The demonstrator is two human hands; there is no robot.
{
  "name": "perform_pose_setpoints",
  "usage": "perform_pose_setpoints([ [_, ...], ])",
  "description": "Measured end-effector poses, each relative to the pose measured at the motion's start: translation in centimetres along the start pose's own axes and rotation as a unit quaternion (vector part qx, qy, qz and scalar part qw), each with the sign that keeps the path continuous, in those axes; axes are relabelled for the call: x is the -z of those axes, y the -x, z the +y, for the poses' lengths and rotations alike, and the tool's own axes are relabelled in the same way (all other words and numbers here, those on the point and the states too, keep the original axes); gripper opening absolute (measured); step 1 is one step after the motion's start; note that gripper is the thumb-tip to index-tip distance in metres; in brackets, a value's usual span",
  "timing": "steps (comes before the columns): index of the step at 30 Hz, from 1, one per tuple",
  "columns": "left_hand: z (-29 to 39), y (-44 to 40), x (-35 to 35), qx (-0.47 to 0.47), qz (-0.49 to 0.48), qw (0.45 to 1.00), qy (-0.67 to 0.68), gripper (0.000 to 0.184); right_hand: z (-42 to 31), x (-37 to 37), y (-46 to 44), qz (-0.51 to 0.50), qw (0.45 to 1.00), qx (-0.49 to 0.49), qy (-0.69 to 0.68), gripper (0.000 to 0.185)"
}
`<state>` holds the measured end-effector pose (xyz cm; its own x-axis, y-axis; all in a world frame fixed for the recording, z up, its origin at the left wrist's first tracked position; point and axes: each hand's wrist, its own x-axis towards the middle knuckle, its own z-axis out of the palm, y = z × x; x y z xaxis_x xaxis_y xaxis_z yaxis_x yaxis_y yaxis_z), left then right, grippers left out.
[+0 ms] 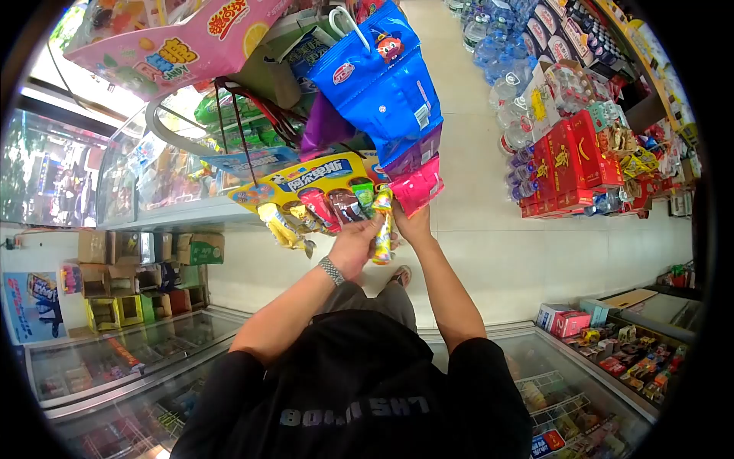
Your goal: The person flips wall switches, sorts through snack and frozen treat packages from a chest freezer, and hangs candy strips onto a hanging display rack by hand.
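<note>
My left hand (356, 246), with a metal-band watch on its wrist, is closed on a slim yellow patterned packet (383, 229), held upright. Just right of it, my right hand (414, 224) reaches up beneath a pink packet (417, 187); its fingers are mostly hidden behind the packets. Above my hands hangs a yellow display box (321, 174) with several small wrapped snacks along its lower edge, among them a brown packet (346, 206) and a red one (319, 208). Large blue bags (382, 84) hang over the pink packet, with a white hook (349, 29) at their top.
A pink candy box (176, 50) hangs at upper left, near a glass display case (168, 176). Bottled water (505, 69) and red cartons (573, 164) stand on the right. Glass-topped freezers (138, 359) run behind me. Pale tiled floor (474, 260) shows between.
</note>
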<state>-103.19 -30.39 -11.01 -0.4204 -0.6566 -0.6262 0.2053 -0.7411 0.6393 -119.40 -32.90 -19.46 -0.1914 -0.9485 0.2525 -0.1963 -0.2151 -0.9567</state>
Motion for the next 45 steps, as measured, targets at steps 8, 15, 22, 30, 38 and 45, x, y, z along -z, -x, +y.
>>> perform_pose_setpoints([
  [8, 5.7, 1.5, -1.9, 0.028, -0.029, 0.998, 0.038, 0.036, 3.4, -1.0, -2.6, 0.025, 0.981, 0.076, 0.178, 0.034],
  [15, 4.1, 2.3, -0.3, -0.091, -0.234, 0.968, -0.013, 0.092, 5.0, 0.5, -4.0, 0.005, 0.980, -0.004, 0.197, 0.028],
  [22, -0.1, 0.5, 1.1, -0.072, -0.019, 0.989, -0.126, 0.022, 5.1, 0.4, -4.4, 0.061, 0.959, -0.128, 0.246, 0.022],
  [30, 2.7, -0.2, -1.0, -0.020, -0.029, 0.997, -0.066, 0.041, 8.1, 3.0, -3.8, -0.043, 0.888, -0.230, 0.395, 0.020],
  [38, 0.1, -2.2, -0.3, -0.123, -0.020, 0.936, -0.329, 0.017, 12.2, 3.5, 2.1, -0.208, 0.879, -0.201, 0.378, 0.030],
  [45, -0.2, -2.6, -0.4, -0.205, 0.078, 0.919, -0.328, 0.022, 12.6, 4.9, 2.5, -0.287, 0.874, -0.214, 0.330, 0.025],
])
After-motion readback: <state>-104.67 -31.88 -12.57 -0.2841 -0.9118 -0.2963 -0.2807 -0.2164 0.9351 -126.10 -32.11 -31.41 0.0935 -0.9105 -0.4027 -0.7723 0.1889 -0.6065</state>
